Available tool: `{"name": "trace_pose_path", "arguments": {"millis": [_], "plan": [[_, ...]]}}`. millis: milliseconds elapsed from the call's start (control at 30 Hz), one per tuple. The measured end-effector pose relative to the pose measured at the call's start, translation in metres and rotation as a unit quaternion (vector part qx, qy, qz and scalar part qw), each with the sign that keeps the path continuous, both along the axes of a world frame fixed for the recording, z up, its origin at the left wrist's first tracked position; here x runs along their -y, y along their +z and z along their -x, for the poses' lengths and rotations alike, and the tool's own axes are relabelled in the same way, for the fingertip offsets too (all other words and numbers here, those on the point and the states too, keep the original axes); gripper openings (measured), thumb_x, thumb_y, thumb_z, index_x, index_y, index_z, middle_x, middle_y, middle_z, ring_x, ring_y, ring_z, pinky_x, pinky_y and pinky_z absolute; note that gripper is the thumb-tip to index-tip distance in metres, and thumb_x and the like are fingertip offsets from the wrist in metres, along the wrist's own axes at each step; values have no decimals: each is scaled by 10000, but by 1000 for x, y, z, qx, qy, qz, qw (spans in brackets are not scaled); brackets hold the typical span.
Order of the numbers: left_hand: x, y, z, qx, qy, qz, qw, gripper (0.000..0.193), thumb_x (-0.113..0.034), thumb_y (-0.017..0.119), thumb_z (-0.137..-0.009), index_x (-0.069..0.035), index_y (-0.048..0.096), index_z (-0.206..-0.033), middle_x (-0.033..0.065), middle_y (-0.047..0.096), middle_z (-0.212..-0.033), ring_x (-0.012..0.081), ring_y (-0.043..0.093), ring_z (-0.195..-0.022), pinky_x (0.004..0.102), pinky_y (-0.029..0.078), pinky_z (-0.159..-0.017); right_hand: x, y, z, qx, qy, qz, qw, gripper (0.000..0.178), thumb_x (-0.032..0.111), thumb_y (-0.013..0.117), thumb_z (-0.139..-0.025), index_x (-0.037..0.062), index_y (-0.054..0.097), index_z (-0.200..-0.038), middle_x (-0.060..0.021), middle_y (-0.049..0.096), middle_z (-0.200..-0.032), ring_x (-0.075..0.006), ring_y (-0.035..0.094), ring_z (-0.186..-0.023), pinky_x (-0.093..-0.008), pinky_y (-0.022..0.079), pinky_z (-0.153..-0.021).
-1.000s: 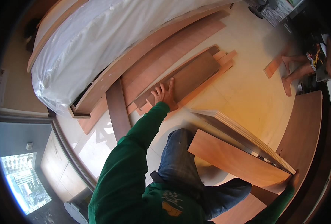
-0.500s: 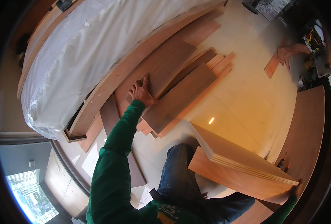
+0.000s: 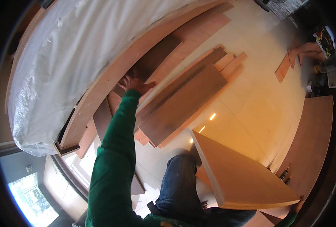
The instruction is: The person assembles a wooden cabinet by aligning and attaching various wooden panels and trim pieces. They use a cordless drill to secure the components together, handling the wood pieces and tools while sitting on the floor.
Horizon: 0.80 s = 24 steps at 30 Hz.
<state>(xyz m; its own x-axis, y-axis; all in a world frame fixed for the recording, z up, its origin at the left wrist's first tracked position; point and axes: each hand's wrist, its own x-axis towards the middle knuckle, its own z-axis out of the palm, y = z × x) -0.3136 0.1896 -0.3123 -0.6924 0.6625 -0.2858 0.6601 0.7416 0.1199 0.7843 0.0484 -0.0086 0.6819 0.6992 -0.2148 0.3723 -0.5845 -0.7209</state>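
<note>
My left hand (image 3: 134, 84) reaches forward with fingers and thumb spread, lying over the near end of a dark brown board (image 3: 156, 56) beside the bed frame. Right of it lies a stack of long boards with a dark brown plank (image 3: 185, 104) on top. At the lower right, my right hand (image 3: 299, 204) is closed on the corner of a thick wooden panel (image 3: 247, 170). The panel leans at a tilt in front of my legs, its broad face showing. That hand's fingers are partly hidden by the panel.
A plastic-covered mattress (image 3: 73, 64) rests in a wooden bed frame (image 3: 90, 100) on the left. A long board (image 3: 308, 132) at the right carries a drill (image 3: 284, 174). At the far right, another person's feet (image 3: 297, 55) are beside a small board (image 3: 282, 70).
My left hand has moved left toward the bed frame, and the dark board under it has shifted that way too. The panel at my right hand has tilted, showing more of its face.
</note>
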Motion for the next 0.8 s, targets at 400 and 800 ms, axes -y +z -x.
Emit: {"name": "trace_pose_path", "arguments": {"millis": [400, 800], "plan": [[125, 31, -147, 67, -185, -121, 973, 1314, -401, 814, -462, -177, 144, -1570, 319, 368, -1329, 505, 400, -1195, 625, 289, -1018, -15, 0, 44, 76, 14, -36, 996, 594, 439, 470, -1002, -110, 606, -1184, -173, 646, -1123, -245, 625, -995, -349, 462, -918], [112, 60, -66, 51, -118, -101, 987, 1278, -369, 837, -474, -204, 185, -1561, 267, 416, -1327, 470, 398, -1247, 594, 288, -1060, -3, 0, 39, 80, 55, -13, 995, 616, 479, 466, -999, -69, 583, -1257, -157, 625, -1202, -237, 584, -1100, -344, 427, -990]]}}
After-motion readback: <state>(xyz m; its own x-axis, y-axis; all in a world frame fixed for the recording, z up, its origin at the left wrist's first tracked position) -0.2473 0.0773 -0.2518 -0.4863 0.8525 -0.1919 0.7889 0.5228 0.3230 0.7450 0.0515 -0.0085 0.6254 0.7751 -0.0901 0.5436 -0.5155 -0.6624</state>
